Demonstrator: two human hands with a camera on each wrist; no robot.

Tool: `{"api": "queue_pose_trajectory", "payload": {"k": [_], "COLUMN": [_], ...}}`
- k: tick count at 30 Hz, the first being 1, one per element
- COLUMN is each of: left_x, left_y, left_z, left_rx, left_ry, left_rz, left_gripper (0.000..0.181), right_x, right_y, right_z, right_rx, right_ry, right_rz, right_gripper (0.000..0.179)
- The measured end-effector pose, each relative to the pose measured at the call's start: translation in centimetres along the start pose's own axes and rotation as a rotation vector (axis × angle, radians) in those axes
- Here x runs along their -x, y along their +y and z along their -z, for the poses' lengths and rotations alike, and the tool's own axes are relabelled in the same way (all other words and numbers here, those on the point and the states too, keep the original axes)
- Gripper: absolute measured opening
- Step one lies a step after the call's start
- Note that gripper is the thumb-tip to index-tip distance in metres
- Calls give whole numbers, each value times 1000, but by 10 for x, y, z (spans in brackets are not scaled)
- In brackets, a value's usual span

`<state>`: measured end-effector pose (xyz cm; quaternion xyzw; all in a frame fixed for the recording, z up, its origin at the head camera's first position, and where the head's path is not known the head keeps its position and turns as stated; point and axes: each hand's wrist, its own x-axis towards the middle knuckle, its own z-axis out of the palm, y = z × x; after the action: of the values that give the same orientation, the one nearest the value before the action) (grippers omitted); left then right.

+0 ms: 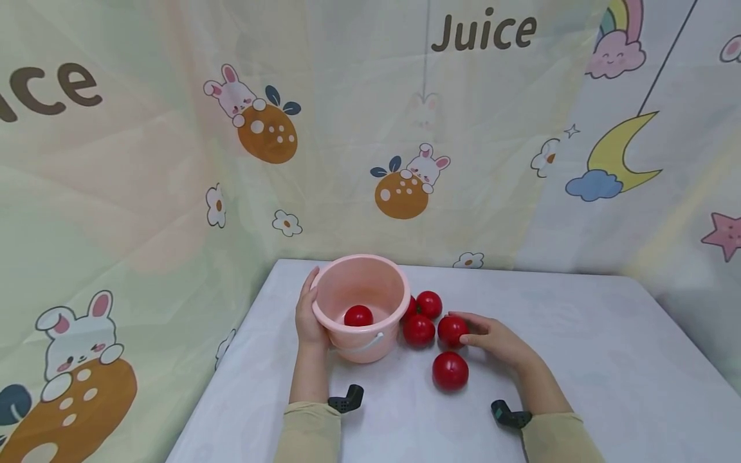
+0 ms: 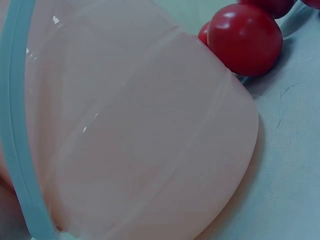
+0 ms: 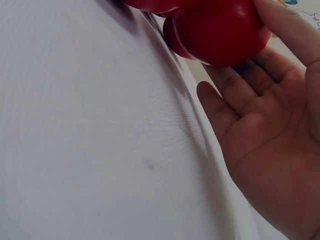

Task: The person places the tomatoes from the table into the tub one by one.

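Grips the side of a pale pink plastic bucket (image 1: pixel 347 289) with the left hand (image 1: pixel 309 321), and pinches a glossy round red ball (image 1: pixel 453 331) between thumb and fingers of the right hand (image 1: pixel 499 339), to the right of the bucket. Contains a single red ball (image 1: pixel 358 316) within the bucket. Clusters three red balls (image 1: pixel 419 330) just beside it, with a loose red ball (image 1: pixel 450 371) nearer the sleeves, all on a white desk (image 1: pixel 590 360). Reads "Juice" in brown lettering (image 1: pixel 484 31) on the pastel fabric backdrop (image 1: pixel 347 38); shows "ce" of a cut-off word at far left.
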<state>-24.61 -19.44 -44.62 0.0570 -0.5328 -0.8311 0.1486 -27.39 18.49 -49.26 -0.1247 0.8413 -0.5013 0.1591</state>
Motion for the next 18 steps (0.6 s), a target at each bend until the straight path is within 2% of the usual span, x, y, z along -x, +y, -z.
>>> {"api": "queue_pose_trajectory", "payload": {"k": [7,18], "left_x": [0,0], "left_y": [0,1], "left_z": [-2,1], "left_rx": [8,7], "left_ry": [-1,-4], "left_rz": [0,7], "left_gripper": [39,39], "right_x": [4,0], "right_y": [-13,-47], "right_z": [7,23], "right_rx": [38,43], "right_ry": [14,-9], "right_rz": [18,92], "right_gripper": [68,63]}}
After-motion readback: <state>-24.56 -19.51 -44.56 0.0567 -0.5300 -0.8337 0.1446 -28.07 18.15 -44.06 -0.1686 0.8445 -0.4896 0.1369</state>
